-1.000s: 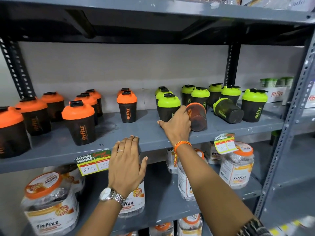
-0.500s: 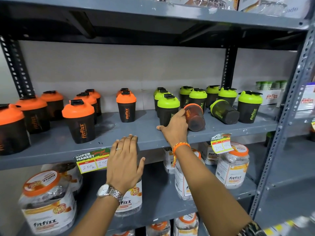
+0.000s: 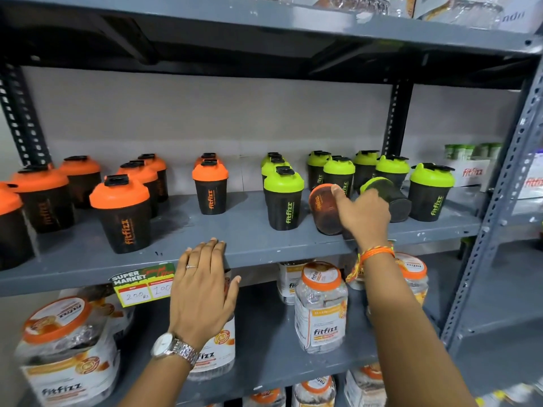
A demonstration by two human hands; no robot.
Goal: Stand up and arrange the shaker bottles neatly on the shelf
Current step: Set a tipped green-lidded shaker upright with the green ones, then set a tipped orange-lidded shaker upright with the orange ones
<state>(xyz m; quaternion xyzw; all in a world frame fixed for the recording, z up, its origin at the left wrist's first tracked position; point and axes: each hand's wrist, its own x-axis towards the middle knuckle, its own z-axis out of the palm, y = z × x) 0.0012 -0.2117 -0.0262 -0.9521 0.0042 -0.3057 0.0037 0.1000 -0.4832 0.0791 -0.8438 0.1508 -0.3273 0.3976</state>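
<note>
On the grey middle shelf (image 3: 241,230) stand black shaker bottles: orange-lidded ones (image 3: 122,212) on the left and in the centre (image 3: 210,186), green-lidded ones (image 3: 283,198) to the right. An orange-lidded shaker (image 3: 324,210) lies tipped over with its base toward me; my right hand (image 3: 364,215) grips it from the right side. Just behind that hand a green-lidded shaker (image 3: 388,198) lies on its side. My left hand (image 3: 202,286), with a ring and watch, rests flat on the shelf's front edge, fingers together, holding nothing.
A price tag (image 3: 144,284) hangs on the shelf edge by my left hand. Clear fitfizz jars (image 3: 321,306) with orange lids fill the shelf below. A perforated grey upright (image 3: 493,218) bounds the right side. White fitfizz boxes (image 3: 470,171) sit at far right.
My right hand has slid from the left side of the tipped orange shaker over to its right side. The left hand stays on the shelf edge.
</note>
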